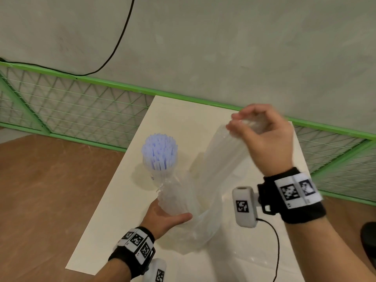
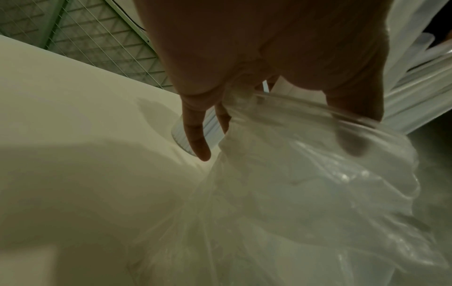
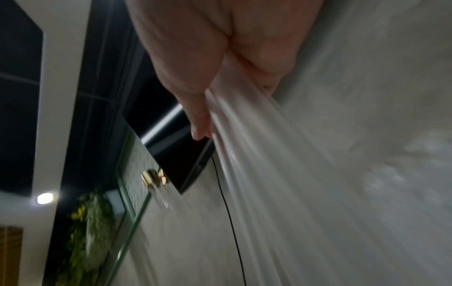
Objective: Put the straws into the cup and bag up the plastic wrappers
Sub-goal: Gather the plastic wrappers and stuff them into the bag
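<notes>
A clear cup (image 1: 160, 171) packed with pale blue straws (image 1: 159, 151) stands upright on the white table (image 1: 114, 220), left of centre. My left hand (image 1: 168, 215) grips the rim of a clear plastic bag (image 1: 195, 231) just in front of the cup, holding its mouth up. In the left wrist view the thumb (image 2: 352, 123) and fingers (image 2: 195, 139) pinch the bag (image 2: 305, 193), with the cup (image 2: 181, 135) behind them. My right hand (image 1: 262, 135) is raised and grips the top of a long bundle of clear wrappers (image 1: 223, 157), whose lower end reaches down into the bag. The right wrist view shows the wrappers (image 3: 257, 164) streaming from the fist.
A green mesh fence (image 1: 81, 102) runs behind the table against a grey wall, with a black cable (image 1: 116, 47) hanging on it. Brown floor (image 1: 40, 190) lies to the left. A wrist-camera cable (image 1: 276, 251) trails over the table's near right part. A dark object (image 1: 369, 233) sits at the right edge.
</notes>
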{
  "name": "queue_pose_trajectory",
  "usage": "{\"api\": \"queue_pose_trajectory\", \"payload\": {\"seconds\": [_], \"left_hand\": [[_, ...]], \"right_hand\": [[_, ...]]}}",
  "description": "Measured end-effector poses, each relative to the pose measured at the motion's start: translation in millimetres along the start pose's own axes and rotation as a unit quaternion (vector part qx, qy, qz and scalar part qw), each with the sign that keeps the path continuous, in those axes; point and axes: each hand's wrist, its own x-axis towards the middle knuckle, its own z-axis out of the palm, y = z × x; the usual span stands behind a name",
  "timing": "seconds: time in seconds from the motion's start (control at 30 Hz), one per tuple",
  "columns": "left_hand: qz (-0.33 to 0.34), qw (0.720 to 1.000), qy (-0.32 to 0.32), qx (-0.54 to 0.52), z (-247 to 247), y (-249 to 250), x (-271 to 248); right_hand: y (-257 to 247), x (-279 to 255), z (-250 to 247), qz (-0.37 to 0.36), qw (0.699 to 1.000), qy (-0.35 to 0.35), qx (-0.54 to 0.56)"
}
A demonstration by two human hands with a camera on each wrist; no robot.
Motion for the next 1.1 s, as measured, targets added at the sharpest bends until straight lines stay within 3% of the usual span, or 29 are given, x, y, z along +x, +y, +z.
{"api": "queue_pose_trajectory", "payload": {"seconds": [0.13, 0.23, 0.4, 0.5, 0.63, 0.73, 0.87, 0.97, 1.1], "left_hand": [[-0.002, 1.000, 0.000, -0.006, 0, -1, 1], [-0.002, 1.000, 0.004, -0.007, 1, -1, 1], [-0.005, 1.000, 0.004, -0.004, 1, 0, 1], [-0.010, 1.000, 0.007, -0.003, 0, -2, 2], [-0.010, 1.000, 0.012, 0.004, 0, 0, 0], [-0.010, 1.000, 0.008, 0.001, 0, 0, 0], [-0.011, 1.000, 0.005, -0.001, -1, 0, 1], [-0.010, 1.000, 0.006, 0.000, -2, 0, 2], [-0.010, 1.000, 0.007, 0.005, 0, -1, 3]], "right_hand": [[-25, 34, -27, -0.065, 0.993, 0.066, 0.079], [-16, 53, -40, -0.053, 0.994, 0.065, 0.072], [34, 61, -42, 0.030, 0.999, -0.001, -0.020], [63, 56, -37, 0.029, 0.990, -0.059, -0.127], [96, 48, -40, -0.090, 0.903, -0.162, -0.388], [118, 33, -41, -0.072, 0.850, -0.268, -0.448], [131, 12, -41, -0.042, 0.757, -0.378, -0.531], [125, 13, -41, -0.027, 0.747, -0.392, -0.536], [118, 11, -24, -0.003, 0.751, -0.348, -0.561]]}}
